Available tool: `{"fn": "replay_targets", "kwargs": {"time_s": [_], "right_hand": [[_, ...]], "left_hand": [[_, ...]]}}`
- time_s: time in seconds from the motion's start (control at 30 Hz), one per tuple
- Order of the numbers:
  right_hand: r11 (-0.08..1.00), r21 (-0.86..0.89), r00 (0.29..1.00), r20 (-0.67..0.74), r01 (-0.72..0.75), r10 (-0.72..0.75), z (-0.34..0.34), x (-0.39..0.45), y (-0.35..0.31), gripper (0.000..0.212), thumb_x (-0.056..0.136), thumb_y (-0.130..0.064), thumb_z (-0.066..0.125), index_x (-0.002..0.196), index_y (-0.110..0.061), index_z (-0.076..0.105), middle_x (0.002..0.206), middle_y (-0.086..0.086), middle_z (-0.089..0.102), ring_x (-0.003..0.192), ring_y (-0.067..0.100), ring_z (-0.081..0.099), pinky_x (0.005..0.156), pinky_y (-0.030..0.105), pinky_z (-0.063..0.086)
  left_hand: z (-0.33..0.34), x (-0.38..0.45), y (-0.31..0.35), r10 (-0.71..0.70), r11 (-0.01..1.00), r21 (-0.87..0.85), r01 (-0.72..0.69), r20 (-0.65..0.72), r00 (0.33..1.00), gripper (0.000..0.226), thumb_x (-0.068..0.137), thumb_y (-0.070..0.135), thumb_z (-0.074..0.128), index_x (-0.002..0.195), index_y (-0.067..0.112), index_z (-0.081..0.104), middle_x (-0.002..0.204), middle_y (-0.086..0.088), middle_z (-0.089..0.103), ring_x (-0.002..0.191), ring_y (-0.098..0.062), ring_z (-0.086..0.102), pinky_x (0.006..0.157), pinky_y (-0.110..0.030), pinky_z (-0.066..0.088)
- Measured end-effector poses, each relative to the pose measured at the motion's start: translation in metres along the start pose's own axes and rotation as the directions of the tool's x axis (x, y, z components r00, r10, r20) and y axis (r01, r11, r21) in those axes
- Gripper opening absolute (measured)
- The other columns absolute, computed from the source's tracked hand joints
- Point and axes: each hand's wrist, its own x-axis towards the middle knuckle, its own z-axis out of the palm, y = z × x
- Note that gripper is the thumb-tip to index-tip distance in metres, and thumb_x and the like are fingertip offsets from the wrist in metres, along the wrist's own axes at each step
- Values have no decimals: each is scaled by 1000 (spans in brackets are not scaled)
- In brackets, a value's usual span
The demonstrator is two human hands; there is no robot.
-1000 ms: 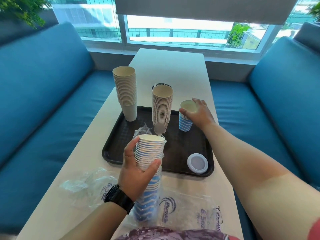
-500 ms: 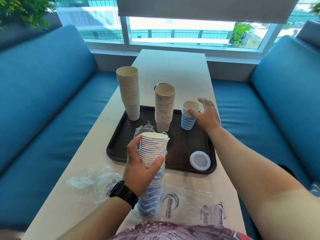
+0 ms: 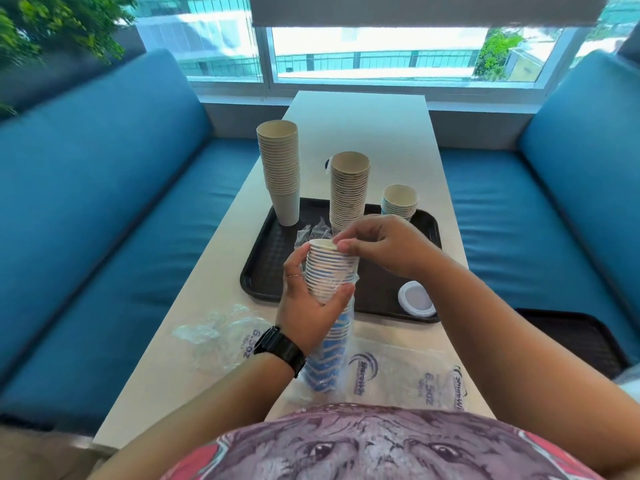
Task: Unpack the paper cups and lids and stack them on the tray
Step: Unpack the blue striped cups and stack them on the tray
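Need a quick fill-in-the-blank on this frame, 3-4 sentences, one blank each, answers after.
1. The left hand grips the blue-striped cup stack, whose lower part is still inside a clear plastic ____.
2. The right hand pinches the ____ of that stack's top cup.
3. The black tray holds ____ separate stacks of cups.
4. The white lid lies on the tray's near ____ corner.

Missing words: sleeve; rim; three; right

Matt paper cups (image 3: 330,271) sit in a glossy clear plastic sleeve (image 3: 341,358); the black tray (image 3: 266,268) looks textured plastic, the table (image 3: 360,133) smooth and matt.
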Motion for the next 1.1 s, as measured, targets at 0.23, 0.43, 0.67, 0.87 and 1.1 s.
{"fn": "replay_targets", "kwargs": {"time_s": [0.23,0.43,0.67,0.87,1.1], "right_hand": [[991,-131,998,61,-14,22,2,-4,-13,8,90,-29,67,96,-26,73,87,-15,69,81,-3,63,71,8,42],[984,-174,996,93,24,-8,0,-4,-20,10,91,-28,66,96,-23,73,88,-9,72,83,6,65,76,18,48],[975,-217,993,112,55,-31,-1,0,-22,7,92,-27,64,89,-27,70,84,-5,71,82,15,65,78,29,50],[979,-195,997,-23,65,-71,-3,4,-22,9,92,-23,64,85,-26,68,77,-15,64,70,-5,57,65,8,41],[997,-76,990,-141,-14,3,2,10,-9,12,88,-39,67,97,-31,67,105,-8,63,95,7,61,81,24,49]], "left_hand": [[-1,0,-4,-24,1000,4,24,1,1000,84,72,59,73,136,39,23,139,-4,48,115,-21,61,90,-46,56],[-2,0,-6,-21,1000,-2,21,14,1000,83,73,59,73,136,39,23,139,-5,47,114,-20,61,88,-45,57],[-4,-1,-6,-7,1000,2,7,17,1000,83,73,57,72,137,37,24,139,-5,47,114,-19,61,89,-44,57],[-1,-2,-8,5,1000,7,-5,10,1000,82,73,55,73,138,37,26,138,-5,48,111,-18,62,90,-42,56],[-1,-2,-5,42,997,61,-41,-9,999,82,73,61,63,141,45,21,133,6,37,112,-8,53,88,-2,37]]}}
